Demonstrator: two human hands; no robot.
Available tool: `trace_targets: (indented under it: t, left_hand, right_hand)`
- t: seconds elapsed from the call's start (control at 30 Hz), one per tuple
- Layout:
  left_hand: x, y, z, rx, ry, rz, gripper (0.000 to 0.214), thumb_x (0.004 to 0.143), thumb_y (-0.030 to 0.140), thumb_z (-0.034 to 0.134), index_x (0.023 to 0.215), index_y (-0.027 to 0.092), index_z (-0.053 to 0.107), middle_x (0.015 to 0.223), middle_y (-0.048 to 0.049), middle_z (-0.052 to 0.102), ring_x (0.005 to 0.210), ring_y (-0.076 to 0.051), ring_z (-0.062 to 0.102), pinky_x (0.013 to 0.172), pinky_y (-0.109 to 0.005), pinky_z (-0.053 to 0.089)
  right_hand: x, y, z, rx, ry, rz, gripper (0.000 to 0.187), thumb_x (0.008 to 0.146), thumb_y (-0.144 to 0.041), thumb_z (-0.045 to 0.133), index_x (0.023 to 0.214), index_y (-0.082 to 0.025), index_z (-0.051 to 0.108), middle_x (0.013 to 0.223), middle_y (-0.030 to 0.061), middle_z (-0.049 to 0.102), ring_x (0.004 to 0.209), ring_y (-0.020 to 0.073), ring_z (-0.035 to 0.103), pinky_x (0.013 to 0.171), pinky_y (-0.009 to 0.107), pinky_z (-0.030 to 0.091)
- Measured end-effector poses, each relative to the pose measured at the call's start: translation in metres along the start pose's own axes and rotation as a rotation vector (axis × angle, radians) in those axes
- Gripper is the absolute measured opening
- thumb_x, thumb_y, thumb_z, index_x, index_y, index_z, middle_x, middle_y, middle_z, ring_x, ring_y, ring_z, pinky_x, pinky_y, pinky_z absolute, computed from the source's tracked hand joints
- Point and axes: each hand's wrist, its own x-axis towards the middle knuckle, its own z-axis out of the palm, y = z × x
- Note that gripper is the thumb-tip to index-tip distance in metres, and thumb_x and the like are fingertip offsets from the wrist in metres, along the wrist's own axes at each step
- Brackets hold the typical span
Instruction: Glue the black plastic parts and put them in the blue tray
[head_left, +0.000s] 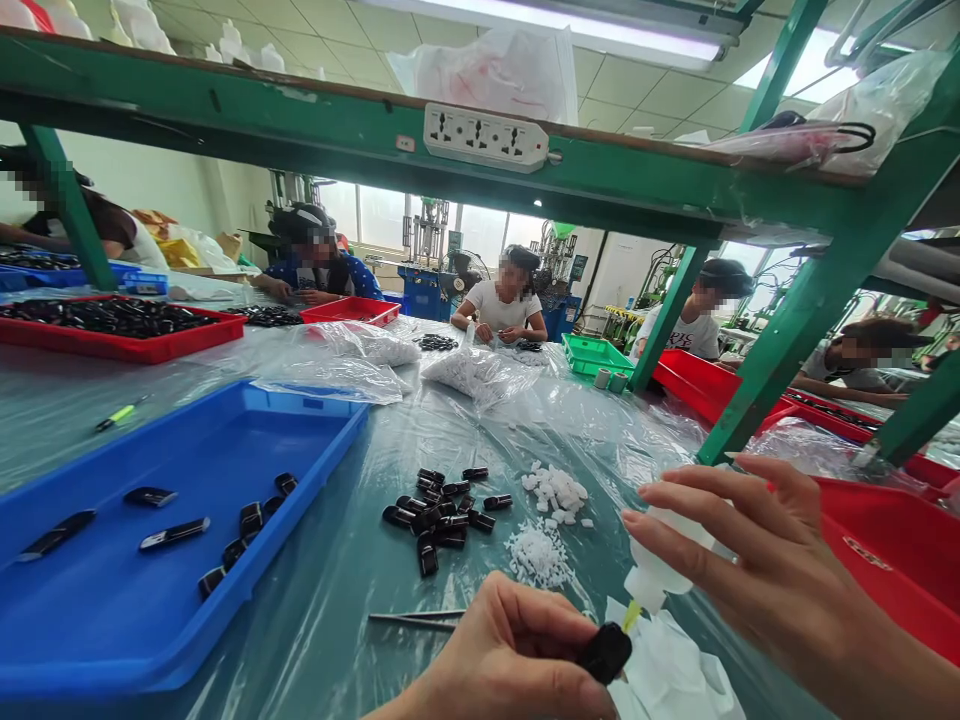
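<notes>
My left hand (510, 650) is closed, pinching a small black part (606, 652) at 6 o'clock. My right hand (757, 570) is wrapped around a white squeeze bottle (656, 565), tilted downward, with its yellow nozzle (631, 616) touching that part. A crumpled white cloth (664, 665) lies just below them. On the transparent plastic sheet (315, 640), I see tweezers (412, 619) at 7 o'clock, white granules (538, 555) at 12, and a heap of black parts (435, 515) at 11. A blue tray (315, 400) sits at 10 o'clock, a red tray (892, 540) at 3. A co-worker (502, 305) sits across the table at 12.
</notes>
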Motion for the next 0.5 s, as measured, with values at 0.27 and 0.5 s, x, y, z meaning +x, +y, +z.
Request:
trace_targets:
  t: [0.27,0.5]
  left_hand:
    - [-0.0001,0.0008,0.0011,0.012,-0.003,0.004,0.023,0.051,0.019,0.081,0.073,0.012,0.078,0.065,-0.0031,0.06,0.06,-0.01,0.051,0.057,-0.022,0.037]
    - [0.0007,0.0004,0.0031,0.012,-0.01,0.003,0.022,0.052,0.021,0.08,0.073,0.013,0.078,0.064,-0.0032,0.059,0.061,-0.011,0.048,0.056,-0.023,0.034]
  right_hand:
    - [-0.0025,0.0007,0.0052,0.042,0.028,0.023,0.028,0.096,-0.022,0.038,0.107,-0.026,0.063,0.101,0.0023,0.069,0.102,0.0204,0.056,0.1,0.045,0.022]
    - [-0.0039,0.0007,0.0083,0.054,0.044,0.027,0.028,0.095,-0.019,0.038,0.108,-0.027,0.062,0.1,0.0022,0.069,0.102,0.0195,0.056,0.098,0.044,0.025]
